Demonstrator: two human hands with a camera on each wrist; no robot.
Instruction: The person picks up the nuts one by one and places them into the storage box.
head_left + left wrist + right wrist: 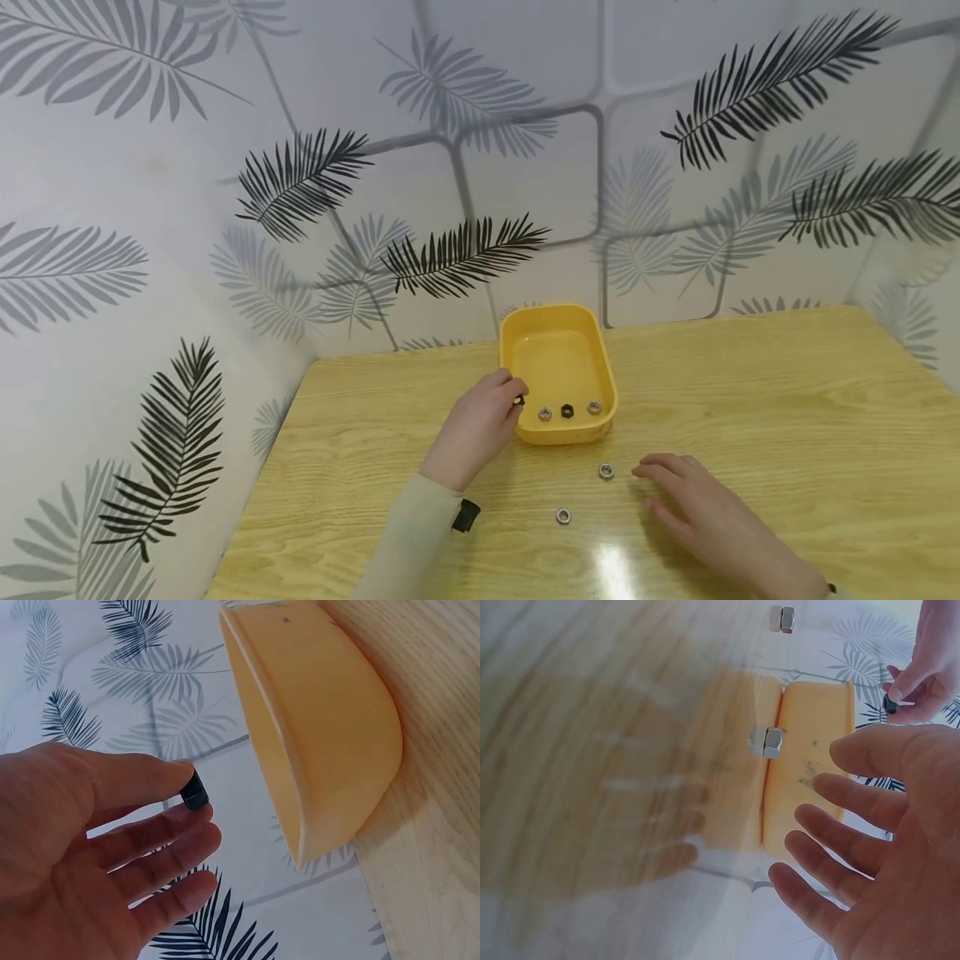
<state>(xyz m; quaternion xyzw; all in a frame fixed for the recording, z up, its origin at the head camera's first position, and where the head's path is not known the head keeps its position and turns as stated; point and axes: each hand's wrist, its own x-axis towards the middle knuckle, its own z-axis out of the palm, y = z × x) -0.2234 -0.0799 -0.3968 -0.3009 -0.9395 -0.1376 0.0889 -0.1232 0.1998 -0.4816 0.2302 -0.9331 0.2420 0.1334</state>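
Between thumb and forefinger my left hand (pixel 480 421) pinches a black hex nut (pixel 195 793), held over the left rim of a yellow plastic bin (pixel 558 435). Its other fingers spread loosely in the left wrist view. Inside the bin, along its near end, lie a silver nut (pixel 545 412), a black nut (pixel 567 411) and another silver nut (pixel 595 407). My right hand (pixel 697 510) hovers low over the table, fingers apart and holding nothing. Just left of its fingertips lies a silver nut (pixel 606 472); a second loose silver nut (pixel 563 517) sits nearer me.
The bin stands on a wood-grain table (pixel 750 392), close to its back edge. Behind and to the left rises a wall (pixel 525 183) with a leaf pattern. A black band (pixel 466 516) circles the left wrist.
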